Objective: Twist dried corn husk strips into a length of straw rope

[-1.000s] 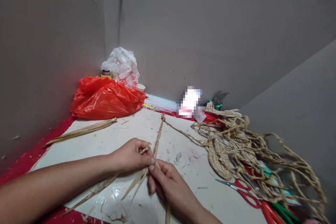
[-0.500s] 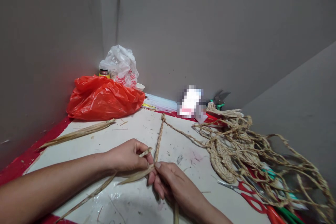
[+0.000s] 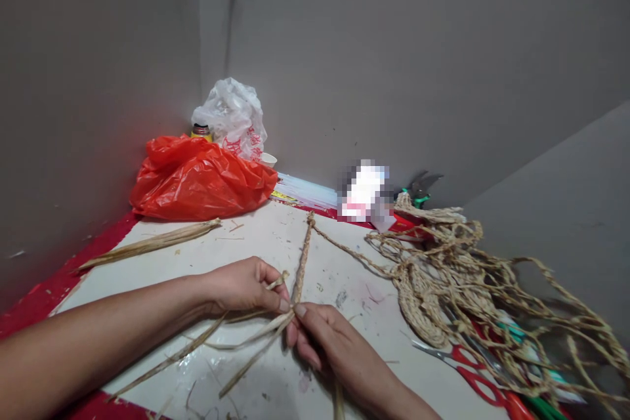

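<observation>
A thin braid of dried straw-like strands (image 3: pixel 302 261) runs from a knot at the back of the white tabletop down to my fingers. My left hand (image 3: pixel 249 285) is closed on one of the strands, whose short end pokes up past the index finger. Thumb against fingers, my right hand (image 3: pixel 322 335) pinches the braid's lower end, touching the left fingertips. Loose strands (image 3: pixel 251 351) fan out below and to the left, some passing under my left forearm. Another strand (image 3: pixel 339 400) hangs beneath the right hand.
Coiled braided cord (image 3: pixel 418 302) is heaped on the right beside red-handled scissors (image 3: pixel 472 367). Pruning shears (image 3: pixel 420 187) rest behind it. A red plastic bag (image 3: pixel 201 180) and a white bag (image 3: pixel 233 115) stand at the back left, near a bundle of dried strands (image 3: pixel 152 246).
The loose strands below the braid have spread apart into separate ends. My left fingertips have come in against the right thumb. The whole view has shifted slightly.
</observation>
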